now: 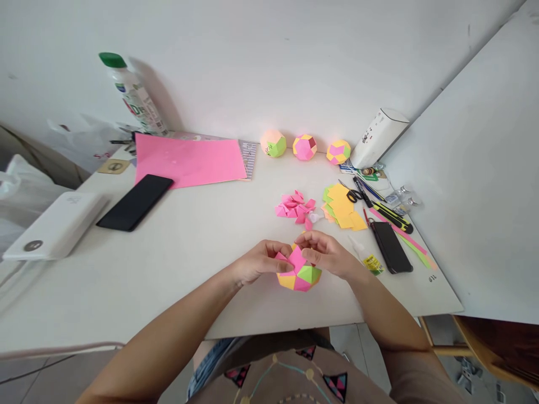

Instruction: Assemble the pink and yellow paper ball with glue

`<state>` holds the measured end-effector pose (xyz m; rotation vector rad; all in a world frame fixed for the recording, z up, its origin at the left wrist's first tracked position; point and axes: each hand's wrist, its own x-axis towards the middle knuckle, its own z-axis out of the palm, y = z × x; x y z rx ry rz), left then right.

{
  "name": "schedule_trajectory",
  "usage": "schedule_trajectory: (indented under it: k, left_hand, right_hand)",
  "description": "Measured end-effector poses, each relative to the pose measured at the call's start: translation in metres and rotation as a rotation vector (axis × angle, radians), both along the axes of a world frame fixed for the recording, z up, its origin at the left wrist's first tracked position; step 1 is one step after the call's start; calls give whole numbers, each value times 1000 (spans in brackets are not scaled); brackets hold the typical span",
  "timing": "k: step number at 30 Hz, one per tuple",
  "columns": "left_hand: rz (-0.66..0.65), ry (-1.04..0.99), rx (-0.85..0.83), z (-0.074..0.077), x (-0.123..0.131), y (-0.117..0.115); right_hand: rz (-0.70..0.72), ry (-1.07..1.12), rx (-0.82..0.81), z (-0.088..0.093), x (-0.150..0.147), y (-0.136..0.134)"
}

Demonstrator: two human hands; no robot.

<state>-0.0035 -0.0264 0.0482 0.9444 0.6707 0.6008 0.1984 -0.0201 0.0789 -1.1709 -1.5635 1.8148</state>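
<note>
Near the table's front edge is a partly built paper ball (pixel 300 279) of pink, yellow and green facets, with pink flaps standing up at its top. My left hand (pixel 266 262) is closed on its left side, thumb pressed against a pink flap. On the right, my right hand (pixel 323 252) pinches the ball's upper edge between thumb and fingers. Just beyond the ball lies a heap of folded pink paper pieces (pixel 293 206). To its right is a stack of yellow and green paper pieces (pixel 340 206).
Three finished paper balls (pixel 304 147) stand along the wall. Scissors (pixel 354 195), a yellow-black cutter (pixel 392 217), a glue bottle (pixel 373 262) and a dark phone (pixel 391 247) lie right. Pink sheets (pixel 189 161), another phone (pixel 135 203), a white power bank (pixel 54 225) and a green-capped bottle (pixel 137 98) are left.
</note>
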Motion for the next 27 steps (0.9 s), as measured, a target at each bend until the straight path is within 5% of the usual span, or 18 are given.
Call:
schedule_trajectory:
  k: [7,27]
  left_hand:
    - [117,-65,-63,2,-1,1]
    - [-33,0,-59,-3,-2,0]
  right_hand:
    - [193,10,35,8,15,9]
    - [190,51,3,1,9,8]
